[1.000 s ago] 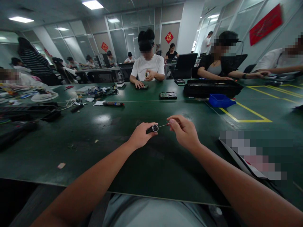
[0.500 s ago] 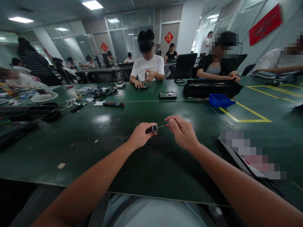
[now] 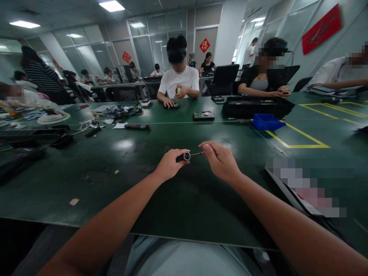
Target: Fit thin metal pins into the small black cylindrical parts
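My left hand [image 3: 169, 165] is closed round a black cylindrical part [image 3: 183, 156] with a round, silver-rimmed end. What kind of part it is, I cannot make out. A thin screwdriver [image 3: 201, 153] with a red handle end is gripped in my right hand [image 3: 220, 159], between thumb and curled fingers. Its metal shaft points left, and its tip meets the rim of the black part or lies just behind it. Most of the handle is hidden by my right hand. Both hands are held over the green table [image 3: 184, 203], close to each other.
A papered folder [image 3: 296, 191] lies to the right of my forearm. Further back are a blue tray [image 3: 268, 121], a long black housing [image 3: 257, 107], a hard drive [image 3: 204, 115] and an electric screwdriver-like tool [image 3: 138, 126]. Co-workers sit across the table. Cables and parts clutter the left.
Hardly anything differs. My right hand has shifted very slightly left with the screwdriver, and my left hand still holds the black part in the same place.
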The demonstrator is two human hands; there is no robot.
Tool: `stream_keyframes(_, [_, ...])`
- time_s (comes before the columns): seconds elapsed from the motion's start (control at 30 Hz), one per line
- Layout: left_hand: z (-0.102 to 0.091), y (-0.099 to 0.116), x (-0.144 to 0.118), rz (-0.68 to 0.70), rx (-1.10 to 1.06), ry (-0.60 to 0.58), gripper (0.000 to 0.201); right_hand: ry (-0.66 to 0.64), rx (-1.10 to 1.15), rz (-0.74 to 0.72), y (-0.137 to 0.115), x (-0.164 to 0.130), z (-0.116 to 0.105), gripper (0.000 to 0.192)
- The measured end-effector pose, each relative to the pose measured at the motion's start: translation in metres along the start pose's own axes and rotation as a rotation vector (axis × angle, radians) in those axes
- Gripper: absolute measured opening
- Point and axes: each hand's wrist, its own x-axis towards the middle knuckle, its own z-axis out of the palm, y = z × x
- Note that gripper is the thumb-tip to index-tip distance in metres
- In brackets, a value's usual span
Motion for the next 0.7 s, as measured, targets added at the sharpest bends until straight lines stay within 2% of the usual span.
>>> stream_keyframes(0.2, [-0.0001, -0.001, -0.0007, -0.008, -0.003, 0.006, 0.04, -0.009, -0.068, 0.026, -0.0018, 0.0009, 0.0017, 0.029])
stream_keyframes(0.53, [-0.0009, -0.0001, -0.0002, -0.009, -0.018, 0.008, 0.041, 0.025, -0.043, 0.05, 0.0022, -0.0001, 0.0022, 0.033])
stream_keyframes(0.7, [-0.0005, 0.001, 0.0004, -0.033, -0.006, 0.016, 0.041, 0.106, 0.107, 0.088, 0.0052, -0.0001, 0.0083, 0.024])
